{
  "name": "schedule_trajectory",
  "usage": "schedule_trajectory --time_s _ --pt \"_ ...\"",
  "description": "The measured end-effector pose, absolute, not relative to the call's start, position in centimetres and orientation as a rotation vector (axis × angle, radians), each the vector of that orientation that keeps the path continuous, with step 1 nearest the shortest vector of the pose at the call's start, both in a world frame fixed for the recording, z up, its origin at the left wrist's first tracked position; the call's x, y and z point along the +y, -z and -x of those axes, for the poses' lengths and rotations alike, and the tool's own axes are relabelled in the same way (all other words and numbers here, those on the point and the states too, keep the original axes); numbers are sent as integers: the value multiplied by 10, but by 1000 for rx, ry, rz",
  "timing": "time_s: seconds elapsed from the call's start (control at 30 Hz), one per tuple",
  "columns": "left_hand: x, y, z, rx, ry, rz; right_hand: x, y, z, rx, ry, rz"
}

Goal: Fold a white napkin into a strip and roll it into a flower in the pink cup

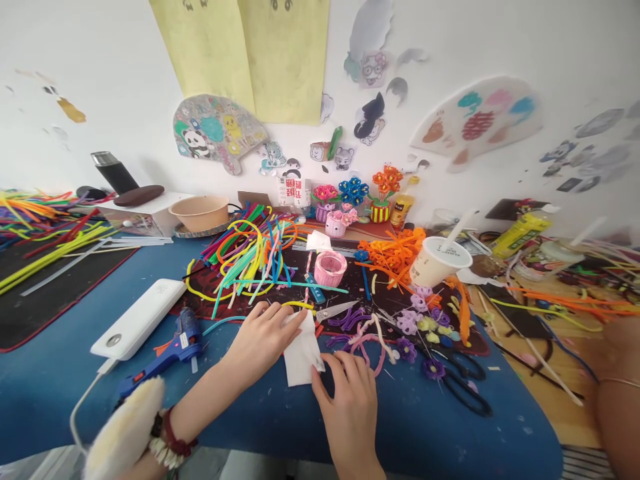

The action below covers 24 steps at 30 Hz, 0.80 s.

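A folded white tissue (303, 357) lies on the blue table mat in front of me. My left hand (265, 337) grips its upper part, thumb and fingers closed over it. My right hand (350, 390) pinches the tissue's lower right edge between thumb and forefinger. Just beyond the hands, the metal blade of a pair of scissors (337, 310) points right. A pink pot made of pipe cleaners (331, 269) stands behind them. Purple and pink pipe cleaner pieces (367, 343) lie beside my right hand.
A blue glue gun (183, 343) and a white power bank (140, 319) with a cable lie left. Coloured pipe cleaners (260, 250) are heaped behind. At right are black-handled scissors (467, 387) and a paper cup (440, 260). Another person's arm (617, 387) shows at the right edge.
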<state>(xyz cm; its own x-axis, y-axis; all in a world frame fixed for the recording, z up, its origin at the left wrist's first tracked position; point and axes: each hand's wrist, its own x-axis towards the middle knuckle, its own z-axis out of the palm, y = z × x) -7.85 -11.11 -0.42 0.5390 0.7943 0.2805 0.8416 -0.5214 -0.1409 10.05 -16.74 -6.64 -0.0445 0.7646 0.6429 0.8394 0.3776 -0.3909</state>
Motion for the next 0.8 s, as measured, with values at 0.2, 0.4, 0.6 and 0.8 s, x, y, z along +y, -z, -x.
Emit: schedule_trajectory --time_s 0.2,0.4,0.6,0.8 --pt "-112 4 77 -1372 261 2500 -168 67 -98 -1838 97 1164" --pt "-109 7 78 -1417 291 2500 -170 73 -99 -1919 109 1074" --pt "-106 11 80 -1433 333 2498 -165 73 -105 -1992 95 969" --pt "-105 9 81 -1417 361 2493 -164 73 -108 -2046 118 927"
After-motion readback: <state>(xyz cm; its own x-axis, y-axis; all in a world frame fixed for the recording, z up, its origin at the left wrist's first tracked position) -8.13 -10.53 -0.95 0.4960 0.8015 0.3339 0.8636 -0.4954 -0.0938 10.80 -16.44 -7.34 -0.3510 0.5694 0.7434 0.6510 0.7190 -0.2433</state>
